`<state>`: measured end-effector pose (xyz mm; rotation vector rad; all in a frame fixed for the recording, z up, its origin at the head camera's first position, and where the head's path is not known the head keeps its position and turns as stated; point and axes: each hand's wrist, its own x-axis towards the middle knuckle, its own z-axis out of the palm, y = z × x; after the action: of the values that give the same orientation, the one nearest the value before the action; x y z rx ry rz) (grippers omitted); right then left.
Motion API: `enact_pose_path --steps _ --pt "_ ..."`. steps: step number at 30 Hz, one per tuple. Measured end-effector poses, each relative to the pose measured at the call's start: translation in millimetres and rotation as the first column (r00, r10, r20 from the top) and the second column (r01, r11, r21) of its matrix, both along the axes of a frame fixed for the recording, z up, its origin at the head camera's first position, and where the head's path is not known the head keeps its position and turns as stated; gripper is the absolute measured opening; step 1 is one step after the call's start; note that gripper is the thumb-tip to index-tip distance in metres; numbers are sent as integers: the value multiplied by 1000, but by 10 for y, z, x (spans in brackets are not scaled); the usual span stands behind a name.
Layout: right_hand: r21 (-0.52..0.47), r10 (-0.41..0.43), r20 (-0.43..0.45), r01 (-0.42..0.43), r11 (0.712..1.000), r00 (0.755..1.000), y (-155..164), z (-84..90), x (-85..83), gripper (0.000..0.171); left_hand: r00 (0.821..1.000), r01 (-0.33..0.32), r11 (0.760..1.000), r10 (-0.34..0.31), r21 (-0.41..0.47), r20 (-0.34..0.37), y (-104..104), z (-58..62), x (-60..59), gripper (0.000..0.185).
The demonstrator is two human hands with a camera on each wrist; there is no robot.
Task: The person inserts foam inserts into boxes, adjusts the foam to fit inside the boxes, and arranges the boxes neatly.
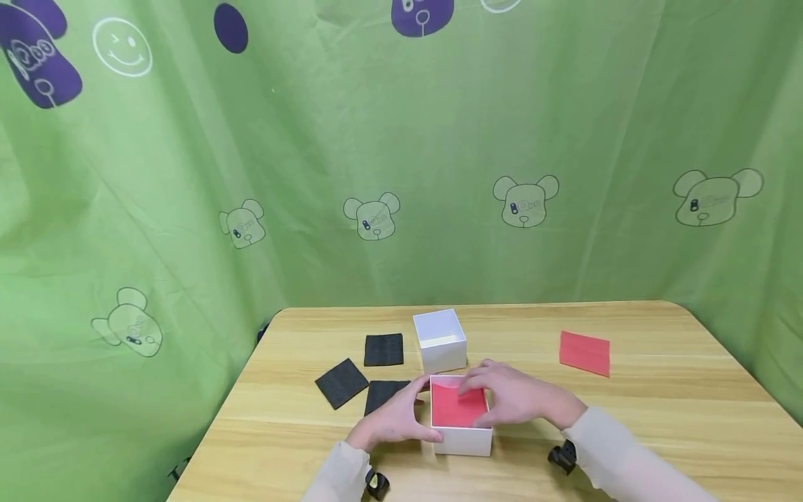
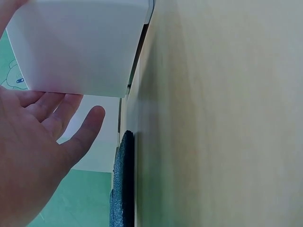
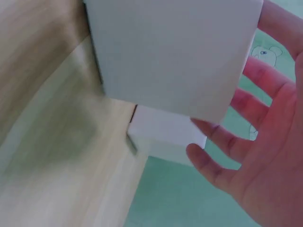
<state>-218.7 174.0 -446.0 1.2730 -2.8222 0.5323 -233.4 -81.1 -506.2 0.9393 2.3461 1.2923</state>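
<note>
A white open box stands near the table's front edge with a red pad lying inside it. My left hand rests against the box's left wall with straight fingers, thumb at the near corner. In the left wrist view the fingers of that left hand lie flat beside the white box wall. My right hand reaches over the box's right rim, fingers spread on the red pad. The right wrist view shows the right hand loosely spread past the box.
A second empty white box stands just behind the first. Three black foam squares lie to the left. A loose red square lies at the right. A green curtain surrounds the wooden table.
</note>
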Motion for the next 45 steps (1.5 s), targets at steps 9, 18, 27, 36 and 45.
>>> enact_pose_path --steps 9,18,27,36,45 --pt "33 -31 -30 32 999 999 -54 27 0 51 1000 0 1000 0 -1 -8 -3 -9 -4 97" --pt "28 -91 -5 91 995 996 -20 64 68 51 1000 -23 999 23 -46 5 13 -15 25 96" --pt "32 -146 3 146 989 989 -16 92 122 53 1000 -23 999 23 -24 3 11 -26 26 97" --pt "30 -187 22 187 982 982 -16 73 124 50 1000 -14 1000 14 -7 5 15 -3 34 94" --pt "-46 -195 9 195 980 981 41 94 134 41 1000 -15 1000 15 -14 3 12 25 22 93"
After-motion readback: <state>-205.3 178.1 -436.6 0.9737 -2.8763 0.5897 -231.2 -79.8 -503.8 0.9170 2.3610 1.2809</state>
